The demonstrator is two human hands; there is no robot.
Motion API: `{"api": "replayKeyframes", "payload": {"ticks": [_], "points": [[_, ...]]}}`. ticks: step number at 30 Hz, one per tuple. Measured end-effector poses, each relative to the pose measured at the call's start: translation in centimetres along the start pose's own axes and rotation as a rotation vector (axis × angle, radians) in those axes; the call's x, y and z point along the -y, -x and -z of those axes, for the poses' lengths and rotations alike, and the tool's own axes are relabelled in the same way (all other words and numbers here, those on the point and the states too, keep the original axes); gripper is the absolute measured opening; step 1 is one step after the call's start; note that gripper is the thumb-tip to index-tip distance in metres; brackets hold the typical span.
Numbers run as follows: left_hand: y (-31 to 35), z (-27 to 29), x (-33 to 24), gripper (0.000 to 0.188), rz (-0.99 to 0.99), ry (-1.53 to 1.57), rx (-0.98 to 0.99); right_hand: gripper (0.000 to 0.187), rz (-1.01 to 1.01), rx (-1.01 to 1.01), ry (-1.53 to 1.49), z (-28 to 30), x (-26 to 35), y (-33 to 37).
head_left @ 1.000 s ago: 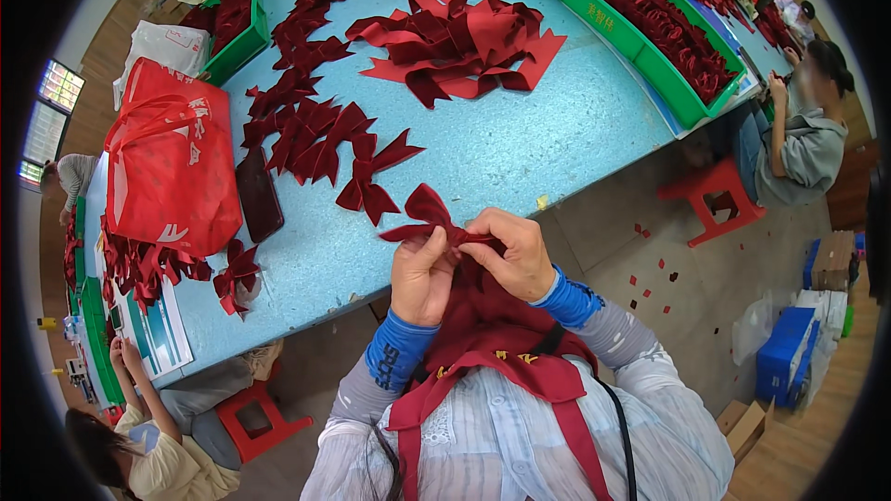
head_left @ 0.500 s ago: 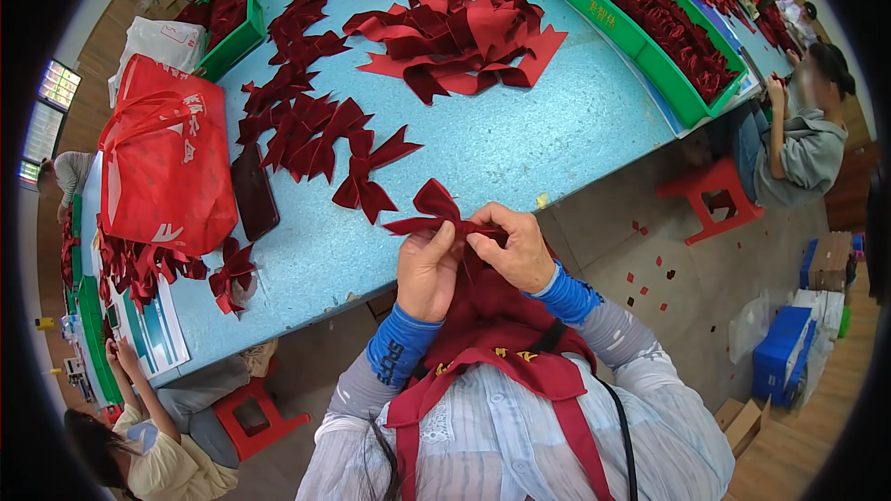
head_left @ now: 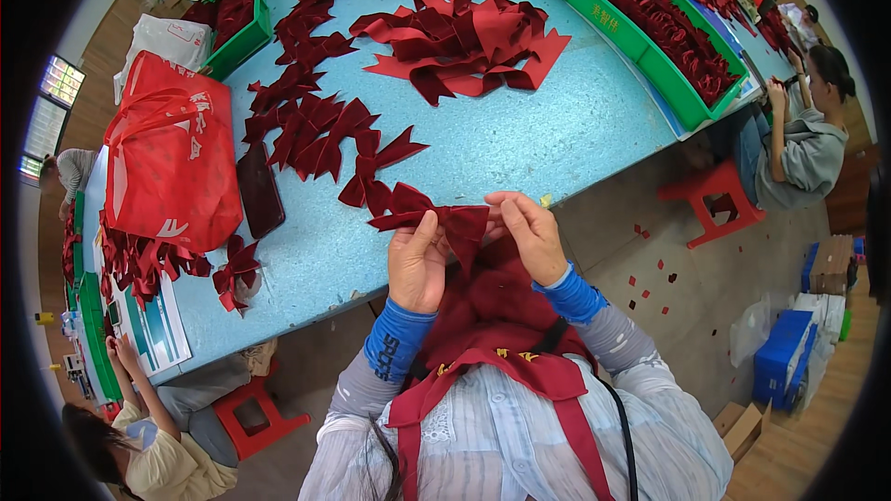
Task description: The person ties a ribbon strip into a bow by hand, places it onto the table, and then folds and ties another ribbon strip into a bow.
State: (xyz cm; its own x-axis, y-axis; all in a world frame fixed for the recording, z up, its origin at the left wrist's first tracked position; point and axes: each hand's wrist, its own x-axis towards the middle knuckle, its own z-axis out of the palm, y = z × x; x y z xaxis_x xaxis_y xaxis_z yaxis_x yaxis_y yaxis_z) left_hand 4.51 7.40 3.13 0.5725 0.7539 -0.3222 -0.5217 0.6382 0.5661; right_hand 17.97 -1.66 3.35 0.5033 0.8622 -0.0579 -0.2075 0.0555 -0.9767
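Slumping on the left part of the blue table [head_left: 575,139] is a big red bag [head_left: 172,167], thin, shiny and crinkly. Just beside its bottom corner lies a small bow [head_left: 238,264], dark red. Next comes a phone [head_left: 261,190], flat and dark with round corners. To the right of it, a long row of bows [head_left: 316,139] bends down the table, soft and fuzzy like velvet, with pointy ends.

Near the table's front edge, the left hand [head_left: 418,264] is clamped on a dark red bow [head_left: 459,223], thumb on top. This bow is held up in front of the person, with fat loops and a tail hanging down. Behind it, on the table, is a messy heap of ribbon strips [head_left: 464,42], some sides bright red and smooth, some dark and fuzzy. The right hand [head_left: 525,234] is at the bow's right side, fingers loosely apart; I cannot tell if the tips touch it.

Farther right, a long green plastic tray [head_left: 650,71] is packed with dark red bows. Last is a hard red stool [head_left: 696,189].
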Motion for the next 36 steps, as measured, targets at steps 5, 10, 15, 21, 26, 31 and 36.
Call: {"api": "replayKeyframes", "payload": {"ticks": [5,10,15,21,26,31,36], "points": [[0.0,-0.2,0.1,0.007,0.022,-0.009,0.004,0.025,-0.023,-0.011,0.015,-0.3,-0.2,0.7],[0.4,-0.7,0.5,0.007,0.042,0.003,0.023,0.026,0.054,0.147,0.113,-0.1,-0.4,1.0],[0.2,-0.2,0.3,0.006,0.011,0.015,0.001,0.029,-0.019,0.242,0.303,1.3,-0.6,1.8],[0.2,-0.2,-0.2,0.005,-0.092,-0.001,-0.029,0.025,-0.078,0.153,0.150,2.2,-0.7,2.7],[0.0,0.1,-0.5,0.005,-0.116,0.001,-0.063,0.023,-0.106,0.104,0.170,3.9,-0.9,3.2],[0.9,-0.5,0.5,0.006,-0.080,-0.003,-0.013,0.022,0.092,-0.080,0.159,3.0,0.3,2.8],[1.9,-1.2,1.8,0.009,0.031,-0.060,0.025,0.021,0.065,0.077,0.199,1.7,1.2,1.3]]}}
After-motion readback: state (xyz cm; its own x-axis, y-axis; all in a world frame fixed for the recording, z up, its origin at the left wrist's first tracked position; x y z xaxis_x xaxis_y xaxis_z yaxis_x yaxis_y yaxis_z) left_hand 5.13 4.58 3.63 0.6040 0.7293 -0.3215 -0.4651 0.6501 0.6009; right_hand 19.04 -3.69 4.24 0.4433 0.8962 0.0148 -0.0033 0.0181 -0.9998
